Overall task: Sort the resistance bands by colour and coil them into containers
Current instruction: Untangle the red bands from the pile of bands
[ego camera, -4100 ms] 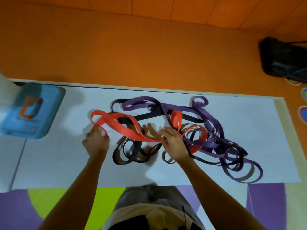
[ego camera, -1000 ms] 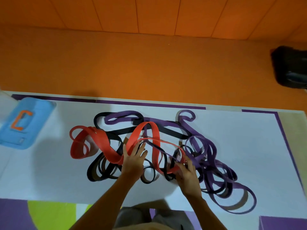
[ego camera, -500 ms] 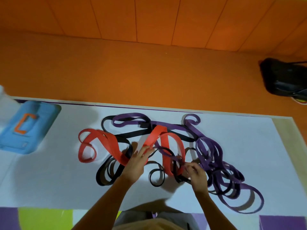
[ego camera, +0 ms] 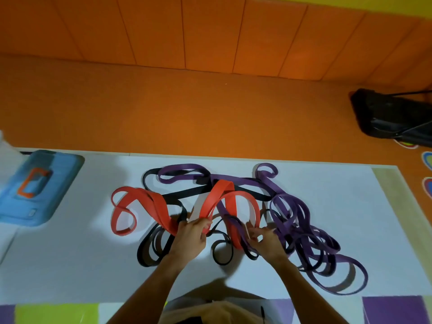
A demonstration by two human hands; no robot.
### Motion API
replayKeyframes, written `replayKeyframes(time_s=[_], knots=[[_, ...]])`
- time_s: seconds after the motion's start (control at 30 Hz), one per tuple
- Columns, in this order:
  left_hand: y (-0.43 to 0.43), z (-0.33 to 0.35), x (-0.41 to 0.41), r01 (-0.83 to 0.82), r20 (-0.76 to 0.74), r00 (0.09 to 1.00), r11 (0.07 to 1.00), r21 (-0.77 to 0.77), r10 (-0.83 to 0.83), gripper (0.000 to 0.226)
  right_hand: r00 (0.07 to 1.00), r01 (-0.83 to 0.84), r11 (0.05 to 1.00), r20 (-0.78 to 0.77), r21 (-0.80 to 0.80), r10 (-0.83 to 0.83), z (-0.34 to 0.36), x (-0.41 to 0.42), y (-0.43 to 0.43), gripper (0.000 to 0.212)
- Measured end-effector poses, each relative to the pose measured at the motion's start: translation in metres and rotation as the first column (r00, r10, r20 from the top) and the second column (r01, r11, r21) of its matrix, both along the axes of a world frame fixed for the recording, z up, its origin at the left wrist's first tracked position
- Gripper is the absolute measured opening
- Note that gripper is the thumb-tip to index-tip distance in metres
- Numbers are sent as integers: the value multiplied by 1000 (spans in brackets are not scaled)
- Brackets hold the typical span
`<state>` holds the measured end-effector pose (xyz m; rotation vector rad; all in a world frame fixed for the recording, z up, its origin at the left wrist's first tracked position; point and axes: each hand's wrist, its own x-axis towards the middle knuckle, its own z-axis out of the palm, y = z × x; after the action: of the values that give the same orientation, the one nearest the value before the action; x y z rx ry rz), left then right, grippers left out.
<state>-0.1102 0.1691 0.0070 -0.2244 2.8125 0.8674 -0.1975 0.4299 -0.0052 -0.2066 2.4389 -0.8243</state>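
Left hand, right hand grip red band — tangled with purple bands.

You are in what looks like a padded play or exercise room. Ahead of you, tall orange cushioned wall panels meet a matching orange soft floor. Nearer to you the floor carries a white mat, bordered on your side by a purple square and a lime-green patch, like children's play tiles. Rainbow-ringed floor stickers sit at your far right, close to a black fabric bag. The tangle of red, purple and black flat rubber resistance bands on the mat, and the blue plastic container marked with an orange C, fit a gym or activity space.
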Motion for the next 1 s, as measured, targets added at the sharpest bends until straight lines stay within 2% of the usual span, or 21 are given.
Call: replayKeyframes(time_s=[0.17,0.33,0.43,0.57,0.63,0.73,0.83,0.9,0.93,1.0], knots=[[5,9,-7,-58,144,989,992,113,41,42,998,1,998,62,-58,3,5,1,-2,31],[10,16,-13,6,400,911,976,217,-95,73,988,53,985,154,-166,-28,8,5,-5,27],[17,15,-20,-52,477,870,938,343,-126,68,984,102,972,163,-211,-68,6,12,-6,34],[20,13,-26,-253,504,862,818,517,-53,62,987,98,980,145,-170,-74,4,19,-8,41],[19,13,-28,-335,497,868,748,573,8,53,989,74,985,139,-154,-53,4,23,-5,38],[22,12,-32,-413,509,858,684,602,71,34,994,80,973,88,-216,-62,2,30,2,31],[33,9,-37,-404,485,869,708,579,98,15,996,81,965,51,-250,-71,2,37,7,30],[39,8,-39,-353,433,897,729,587,86,23,995,88,949,64,-303,-72,2,40,8,33],[41,8,-40,-327,414,908,737,592,71,26,989,132,931,108,-341,-101,3,40,7,38],[42,10,-41,-278,407,913,762,584,21,26,938,324,860,251,-394,-238,6,40,5,40]])
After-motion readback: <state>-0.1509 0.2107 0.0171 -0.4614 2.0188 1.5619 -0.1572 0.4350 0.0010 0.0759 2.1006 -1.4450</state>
